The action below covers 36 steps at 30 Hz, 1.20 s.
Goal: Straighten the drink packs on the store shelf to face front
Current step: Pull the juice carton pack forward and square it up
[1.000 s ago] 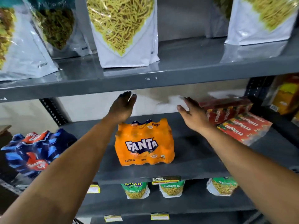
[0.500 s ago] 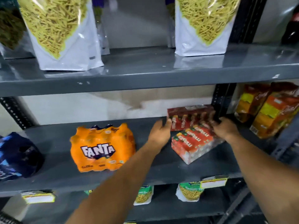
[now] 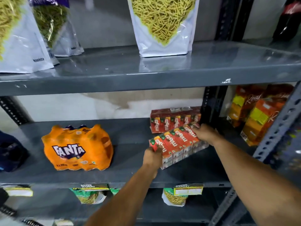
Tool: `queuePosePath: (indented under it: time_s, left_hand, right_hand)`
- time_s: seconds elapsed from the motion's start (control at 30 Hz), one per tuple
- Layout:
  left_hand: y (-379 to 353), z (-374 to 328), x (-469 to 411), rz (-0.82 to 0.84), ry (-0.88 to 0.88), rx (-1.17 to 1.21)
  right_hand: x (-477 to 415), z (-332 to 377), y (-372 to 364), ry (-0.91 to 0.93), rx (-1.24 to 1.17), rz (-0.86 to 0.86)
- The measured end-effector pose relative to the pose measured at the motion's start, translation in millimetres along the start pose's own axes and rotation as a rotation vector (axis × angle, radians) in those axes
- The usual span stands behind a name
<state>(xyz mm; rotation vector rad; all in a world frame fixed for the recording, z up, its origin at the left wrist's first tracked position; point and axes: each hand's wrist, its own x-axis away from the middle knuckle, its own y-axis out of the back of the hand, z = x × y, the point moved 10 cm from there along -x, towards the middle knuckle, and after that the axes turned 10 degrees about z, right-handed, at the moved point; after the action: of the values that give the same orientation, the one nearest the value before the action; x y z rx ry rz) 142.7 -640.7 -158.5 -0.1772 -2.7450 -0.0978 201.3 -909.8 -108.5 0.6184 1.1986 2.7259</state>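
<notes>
The fingers of the left hand point(image 3: 152, 156) are curling around the near left corner of the front Maaza pack point(image 3: 177, 144), with the thumb lying on its top face. The fingers of the right hand point(image 3: 206, 133) are closing over the far right end of the same pack, with the fingertips resting on its top. Both hands are clamping this pack between them. The pack is a shrink-wrapped row of red juice cartons, and each carton is showing the word "maaza" in white letters. It is sitting at an angle on the middle shelf point(image 3: 130, 175), with its left end turned toward the front edge.

Just behind the front pack, touching it or nearly so, a second Maaza pack point(image 3: 174, 119) is standing with its cartons facing forward. To the left of the front pack, well apart, an orange Fanta pack point(image 3: 78, 148) is standing with the name "FANTA" facing front. Farther left of it, a dark blue pack point(image 3: 11, 154) is showing only partly at the edge of the view, and its writing is too blurred to read.

To the right of the front pack, past a black post, orange and red cartons point(image 3: 254, 115) are carrying a script word that looks like "Real". Below the front pack, yellow tags point(image 3: 188, 190) on the shelf edge are reading "SUPER MARKET". Above it, white pouches of yellow noodle snacks point(image 3: 164, 26) are standing on the upper shelf point(image 3: 146, 79).
</notes>
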Motion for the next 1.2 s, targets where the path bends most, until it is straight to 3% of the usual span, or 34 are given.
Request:
queuePosePath:
  time_s: [0.3,0.6,0.93,1.07,1.2]
  left_hand:
    - [-3.2,3.1,5.2,0.004,-0.211,-0.118]
    - [-26.1,0.2,51.6,0.038,-0.475,-0.302]
    - [-48.5,13.0,80.3,0.032,-0.752,-0.444]
    - [-50.3,25.7,80.3,0.043,-0.753,-0.434]
    - [-46.7,28.4,65.6,0.130,-0.611,-0.128]
  right_hand:
    - [11.8,-4.2,-1.3,-0.002,0.012,-0.175]
    - [46.7,-46.8,1.3,0.094,-0.530,-0.418]
    - [70.4,-73.9,0.6,0.049,-0.777,-0.598]
    - [80.0,-83.0,-3.6,0.063,-0.897,-0.671]
    - [86.7,-88.7,-6.6,0.035,-0.887,-0.719]
